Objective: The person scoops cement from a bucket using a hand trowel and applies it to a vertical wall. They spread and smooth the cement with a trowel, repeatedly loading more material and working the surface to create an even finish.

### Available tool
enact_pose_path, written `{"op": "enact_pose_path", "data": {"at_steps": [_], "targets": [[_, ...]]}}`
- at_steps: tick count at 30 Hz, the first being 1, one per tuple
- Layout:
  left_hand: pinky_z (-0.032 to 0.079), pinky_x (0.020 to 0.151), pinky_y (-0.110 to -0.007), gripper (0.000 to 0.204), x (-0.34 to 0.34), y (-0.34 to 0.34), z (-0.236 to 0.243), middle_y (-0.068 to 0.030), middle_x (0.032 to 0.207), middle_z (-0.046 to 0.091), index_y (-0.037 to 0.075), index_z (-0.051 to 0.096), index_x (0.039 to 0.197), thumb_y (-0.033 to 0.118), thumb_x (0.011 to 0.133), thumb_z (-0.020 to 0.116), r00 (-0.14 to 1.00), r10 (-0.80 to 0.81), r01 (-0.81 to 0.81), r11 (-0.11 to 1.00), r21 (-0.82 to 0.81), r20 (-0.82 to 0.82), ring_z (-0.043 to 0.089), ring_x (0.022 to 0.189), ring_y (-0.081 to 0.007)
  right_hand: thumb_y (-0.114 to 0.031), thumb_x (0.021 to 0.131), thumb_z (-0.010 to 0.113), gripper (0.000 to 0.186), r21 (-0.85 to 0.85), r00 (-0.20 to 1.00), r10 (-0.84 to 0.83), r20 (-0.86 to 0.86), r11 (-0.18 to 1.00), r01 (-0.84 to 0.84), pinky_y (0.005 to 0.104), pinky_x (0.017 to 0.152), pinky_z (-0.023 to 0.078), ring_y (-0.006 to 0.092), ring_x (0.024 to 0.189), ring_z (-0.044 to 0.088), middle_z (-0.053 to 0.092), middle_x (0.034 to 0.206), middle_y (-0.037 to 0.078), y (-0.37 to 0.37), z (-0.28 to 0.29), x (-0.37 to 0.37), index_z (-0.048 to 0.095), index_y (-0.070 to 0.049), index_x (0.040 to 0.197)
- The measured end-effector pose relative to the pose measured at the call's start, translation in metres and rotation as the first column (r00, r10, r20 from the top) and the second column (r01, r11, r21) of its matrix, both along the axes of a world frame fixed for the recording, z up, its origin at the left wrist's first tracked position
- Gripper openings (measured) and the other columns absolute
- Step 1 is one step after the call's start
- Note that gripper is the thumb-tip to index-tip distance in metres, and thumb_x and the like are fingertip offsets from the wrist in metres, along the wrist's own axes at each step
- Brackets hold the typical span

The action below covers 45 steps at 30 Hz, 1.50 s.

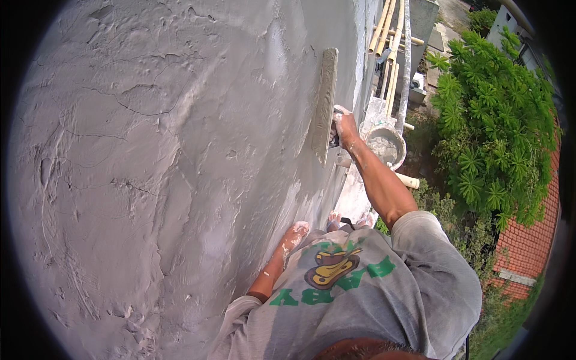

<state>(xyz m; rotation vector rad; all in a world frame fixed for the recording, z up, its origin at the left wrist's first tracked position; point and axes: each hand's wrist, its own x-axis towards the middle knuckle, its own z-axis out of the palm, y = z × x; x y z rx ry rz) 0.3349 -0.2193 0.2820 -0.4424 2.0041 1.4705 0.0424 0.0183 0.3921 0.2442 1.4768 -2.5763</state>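
Note:
My right hand (345,127) grips the handle of a long, straight-edged plastering trowel (324,108), fingers wrapped round it. The trowel's mortar-smeared blade lies along the grey plastered wall (198,138), with its long edge running away from me. Around the blade the plaster looks smooth and damp; farther left it is rough, ridged and cracked. My left hand (295,233) is low beside the wall, close to my shirt, and coated with pale plaster. Its fingers are too hidden to make out. Just right of my right wrist stands a round bucket (403,151) with grey mortar inside.
My feet (333,222) stand on a narrow, plaster-splashed plank (354,195) along the wall. Bamboo poles (387,30) and a long grey pole (405,66) extend ahead. A leafy tree (486,120) and a red tiled roof (531,240) lie below, to the right.

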Motion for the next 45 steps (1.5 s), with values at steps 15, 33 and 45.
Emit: {"op": "enact_pose_path", "data": {"at_steps": [15, 33, 45], "targets": [[0.047, 0.080, -0.029, 0.032, -0.035, 0.029, -0.030, -0.0061, 0.097, 0.064, 0.001, 0.059, 0.114, 0.026, 0.095, 0.057, 0.937, -0.341, 0.306, 0.905, -0.294, -0.073, 0.059, 0.089, -0.0164, -0.006, 0.076, 0.058, 0.013, 0.580, 0.547, 0.258, -0.796, 0.580, 0.571, 0.0394, 0.067, 0.048, 0.0259, 0.073, 0.060, 0.063, 0.085, 0.014, -0.053, 0.104, 0.178, 0.063, 0.002, 0.085], [0.048, 0.083, -0.033, 0.041, -0.074, 0.084, 0.043, -0.0116, 0.102, 0.066, 0.000, 0.058, 0.116, 0.035, 0.095, 0.054, 0.967, -0.255, 0.256, 0.963, 0.081, -0.018, 0.064, 0.094, -0.0198, -0.040, 0.097, 0.033, 0.051, -0.433, 0.904, -0.282, 0.320, 0.806, 0.404, 0.0466, 0.098, 0.045, 0.0333, 0.113, 0.055, 0.054, 0.127, 0.017, 0.094, 0.037, 0.159, 0.048, -0.005, 0.130], [0.052, 0.076, -0.035, 0.068, -0.080, 0.125, 0.058, -0.0126, 0.096, 0.067, 0.001, 0.059, 0.116, 0.063, 0.091, 0.045, 0.940, -0.309, 0.257, 0.921, 0.292, 0.147, 0.062, 0.081, -0.0172, -0.036, 0.098, 0.036, 0.044, -0.487, 0.883, -0.134, 0.451, 0.791, 0.369, 0.0464, 0.095, 0.047, 0.0310, 0.107, 0.058, 0.059, 0.119, 0.017, 0.074, -0.049, 0.218, 0.051, -0.002, 0.123]]}}
